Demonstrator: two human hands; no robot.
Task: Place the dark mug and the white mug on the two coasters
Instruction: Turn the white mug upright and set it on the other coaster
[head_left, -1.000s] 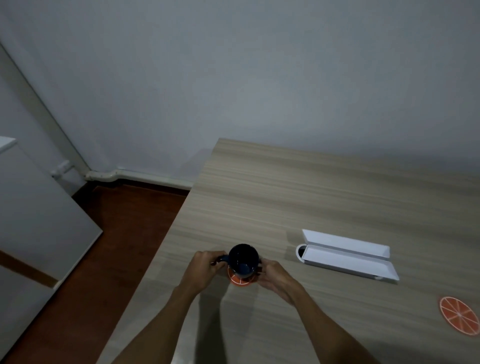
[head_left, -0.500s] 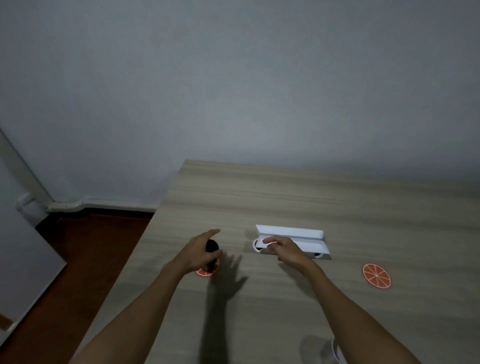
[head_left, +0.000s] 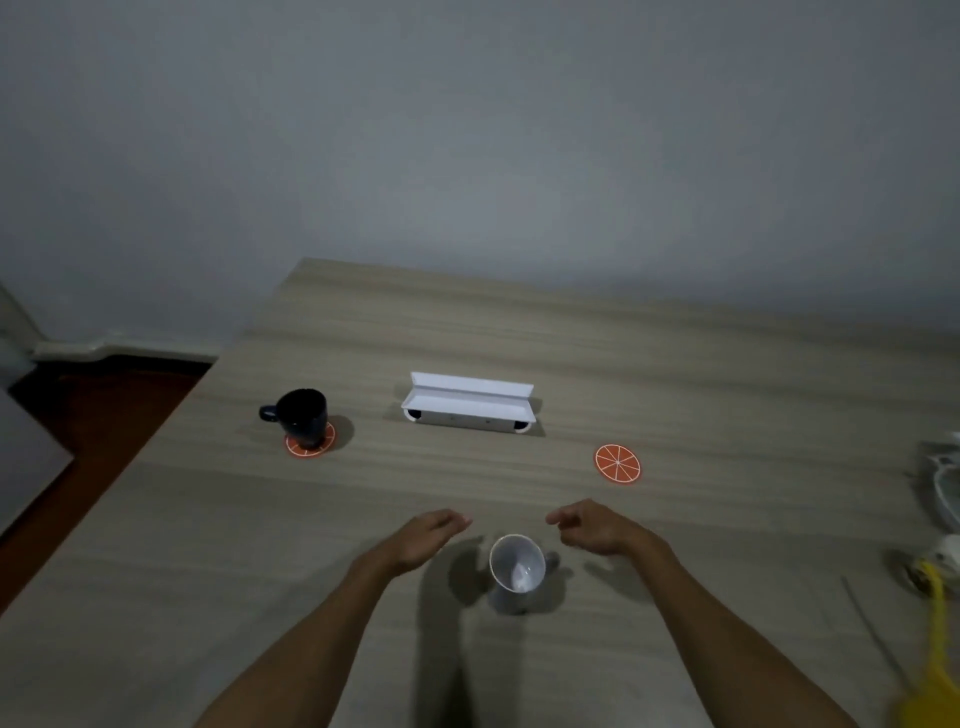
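The dark mug (head_left: 302, 417) stands upright on the left orange-slice coaster (head_left: 310, 446), handle pointing left. A second orange-slice coaster (head_left: 617, 463) lies bare on the right of the wooden table (head_left: 675, 374). The white mug (head_left: 516, 571) stands upright near me, between my hands. My left hand (head_left: 427, 538) hovers just left of it, fingers apart, holding nothing. My right hand (head_left: 597, 529) hovers just right of it, loosely curled and empty. Neither hand touches the mug.
A white open box (head_left: 468, 401) lies at the table's middle, behind the coasters. White items (head_left: 943, 483) and a yellow object (head_left: 930, 670) sit at the right edge. The table's left edge drops to a dark red floor (head_left: 104, 410).
Both hands have let go of the dark mug on the left coaster and drawn back toward me, either side of the white mug. The view has swung right.
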